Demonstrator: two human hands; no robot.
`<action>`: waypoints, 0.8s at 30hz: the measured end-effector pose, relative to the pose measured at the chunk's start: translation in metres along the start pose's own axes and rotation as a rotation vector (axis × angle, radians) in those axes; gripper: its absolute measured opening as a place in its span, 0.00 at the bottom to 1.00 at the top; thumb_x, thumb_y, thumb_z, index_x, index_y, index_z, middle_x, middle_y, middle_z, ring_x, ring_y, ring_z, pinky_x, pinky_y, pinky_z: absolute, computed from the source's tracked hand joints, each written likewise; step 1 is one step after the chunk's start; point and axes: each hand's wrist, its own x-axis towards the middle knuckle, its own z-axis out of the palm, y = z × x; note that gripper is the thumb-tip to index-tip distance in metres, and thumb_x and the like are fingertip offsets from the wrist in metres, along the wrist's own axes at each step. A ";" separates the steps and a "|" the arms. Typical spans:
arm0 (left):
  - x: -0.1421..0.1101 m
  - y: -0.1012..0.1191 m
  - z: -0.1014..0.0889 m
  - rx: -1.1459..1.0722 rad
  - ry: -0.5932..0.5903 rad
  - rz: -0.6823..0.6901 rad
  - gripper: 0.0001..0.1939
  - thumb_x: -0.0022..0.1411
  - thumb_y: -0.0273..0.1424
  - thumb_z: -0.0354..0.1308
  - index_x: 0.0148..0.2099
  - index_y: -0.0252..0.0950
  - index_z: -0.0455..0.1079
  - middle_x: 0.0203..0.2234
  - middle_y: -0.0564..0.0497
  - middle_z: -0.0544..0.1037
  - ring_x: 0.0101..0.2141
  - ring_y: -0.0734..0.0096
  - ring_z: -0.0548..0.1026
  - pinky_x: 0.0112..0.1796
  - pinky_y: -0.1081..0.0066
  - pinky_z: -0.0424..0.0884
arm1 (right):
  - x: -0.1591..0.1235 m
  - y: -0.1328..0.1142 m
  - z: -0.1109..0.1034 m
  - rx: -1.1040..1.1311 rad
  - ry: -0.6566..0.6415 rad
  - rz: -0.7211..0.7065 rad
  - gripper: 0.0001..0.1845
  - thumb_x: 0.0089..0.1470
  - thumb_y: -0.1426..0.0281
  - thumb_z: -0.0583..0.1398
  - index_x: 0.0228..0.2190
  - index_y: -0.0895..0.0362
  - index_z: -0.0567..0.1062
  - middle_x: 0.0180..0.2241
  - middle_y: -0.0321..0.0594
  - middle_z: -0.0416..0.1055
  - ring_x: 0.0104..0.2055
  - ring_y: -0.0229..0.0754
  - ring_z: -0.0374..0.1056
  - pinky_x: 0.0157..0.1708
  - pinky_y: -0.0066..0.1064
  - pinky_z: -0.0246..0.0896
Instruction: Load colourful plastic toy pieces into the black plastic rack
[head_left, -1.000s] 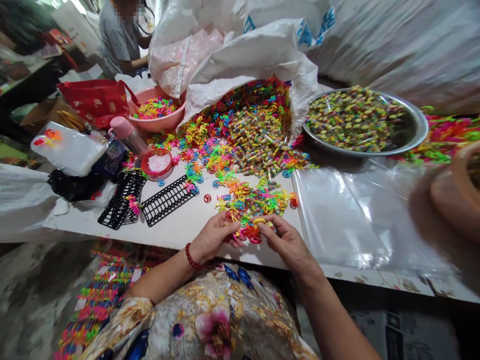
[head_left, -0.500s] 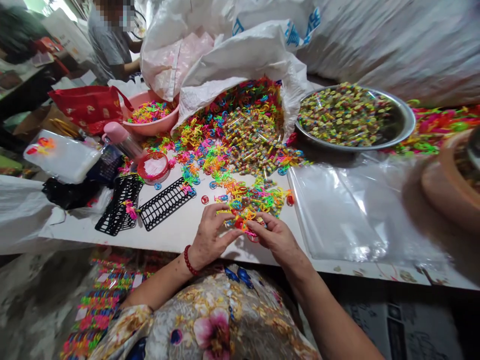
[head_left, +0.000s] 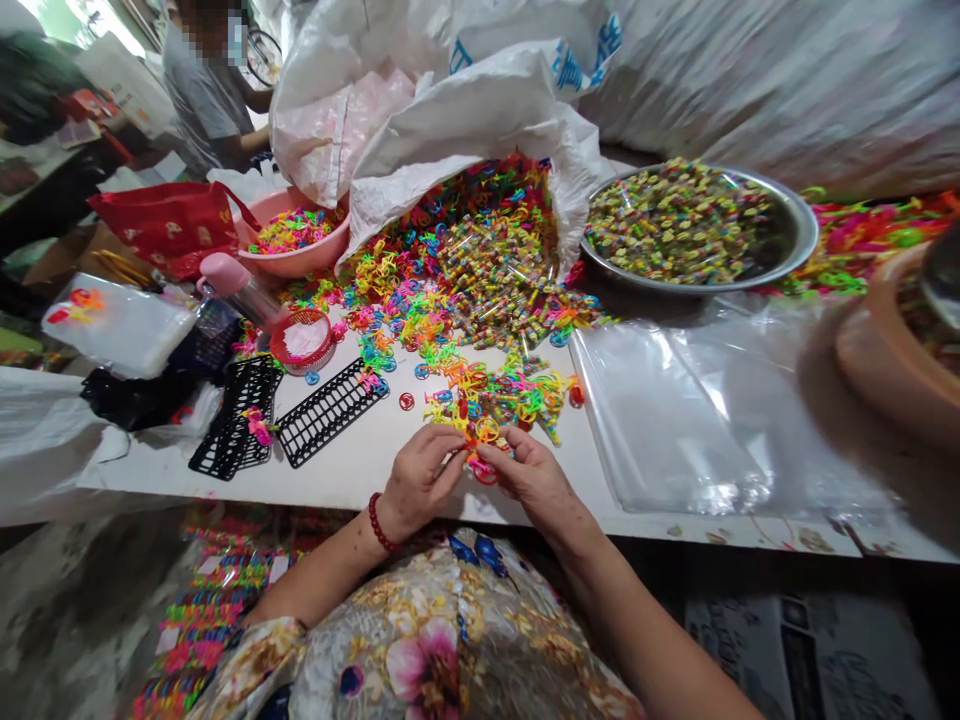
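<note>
My left hand [head_left: 420, 478] and my right hand [head_left: 525, 472] meet at the near edge of the white table [head_left: 352, 460]. Both pinch a small cluster of coloured plastic rings [head_left: 480, 450] between their fingertips. A red bead bracelet [head_left: 377, 523] circles my left wrist. Just beyond my fingers lies a loose pile of neon plastic rings [head_left: 495, 390], spilling from a big heap [head_left: 465, 260] in an open white sack [head_left: 480, 120].
A metal basin [head_left: 795, 225] of wrapped sweets stands at the back right, clear plastic bags [head_left: 675, 420] in front of it. Black plastic grids [head_left: 322, 410], a red sieve [head_left: 302, 338], a pink bottle [head_left: 232, 285] and a pink bowl [head_left: 300, 260] lie left. A person [head_left: 202, 90] stands far left.
My hands have stayed together on the ring cluster, shifting a little left and away from me as the view drifted; the fingers keep working the rings.
</note>
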 end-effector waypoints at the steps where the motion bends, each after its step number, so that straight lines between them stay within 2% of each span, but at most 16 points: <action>1: -0.002 -0.001 0.000 0.015 -0.017 0.032 0.09 0.65 0.25 0.56 0.46 0.38 0.73 0.41 0.44 0.78 0.43 0.66 0.76 0.45 0.64 0.75 | 0.000 0.002 0.000 -0.008 0.007 -0.014 0.27 0.42 0.52 0.70 0.38 0.55 0.70 0.21 0.26 0.66 0.15 0.27 0.47 0.14 0.22 0.41; 3: -0.004 -0.002 -0.001 0.033 -0.036 0.055 0.10 0.65 0.25 0.55 0.47 0.38 0.73 0.43 0.44 0.77 0.44 0.66 0.76 0.46 0.64 0.75 | -0.002 0.007 -0.001 -0.073 0.039 -0.106 0.25 0.45 0.53 0.69 0.39 0.54 0.70 0.25 0.29 0.70 0.17 0.30 0.55 0.17 0.23 0.50; 6: -0.004 0.003 0.000 -0.003 -0.004 -0.035 0.05 0.65 0.26 0.57 0.42 0.37 0.72 0.41 0.44 0.77 0.43 0.66 0.76 0.44 0.64 0.75 | -0.005 0.013 -0.003 -0.344 0.132 -0.376 0.16 0.53 0.58 0.65 0.40 0.54 0.72 0.33 0.36 0.75 0.30 0.38 0.70 0.30 0.29 0.65; 9: -0.001 0.006 0.000 -0.044 0.004 -0.100 0.02 0.65 0.27 0.58 0.40 0.36 0.71 0.39 0.45 0.77 0.41 0.66 0.76 0.43 0.65 0.74 | -0.007 0.019 -0.004 -0.644 0.199 -0.648 0.08 0.57 0.67 0.59 0.40 0.53 0.72 0.35 0.39 0.75 0.36 0.42 0.72 0.37 0.32 0.67; 14: -0.003 0.002 0.001 0.079 -0.022 0.081 0.07 0.65 0.25 0.56 0.45 0.37 0.70 0.42 0.43 0.76 0.45 0.64 0.74 0.45 0.61 0.74 | -0.007 0.027 -0.005 -0.943 0.286 -0.978 0.09 0.57 0.73 0.57 0.41 0.52 0.68 0.37 0.43 0.73 0.39 0.44 0.73 0.35 0.33 0.70; 18: -0.009 0.000 0.002 0.147 -0.015 0.158 0.09 0.66 0.24 0.54 0.47 0.37 0.69 0.43 0.42 0.76 0.45 0.64 0.74 0.45 0.62 0.75 | -0.007 0.032 -0.005 -1.091 0.338 -1.115 0.12 0.57 0.75 0.56 0.44 0.52 0.66 0.37 0.45 0.73 0.39 0.45 0.73 0.32 0.32 0.71; 24: -0.013 0.002 0.006 0.184 0.038 0.158 0.09 0.67 0.24 0.53 0.48 0.37 0.67 0.41 0.43 0.75 0.44 0.64 0.74 0.44 0.62 0.75 | -0.008 0.035 -0.003 -1.112 0.356 -1.120 0.15 0.56 0.76 0.56 0.45 0.52 0.65 0.37 0.45 0.73 0.40 0.47 0.73 0.33 0.35 0.71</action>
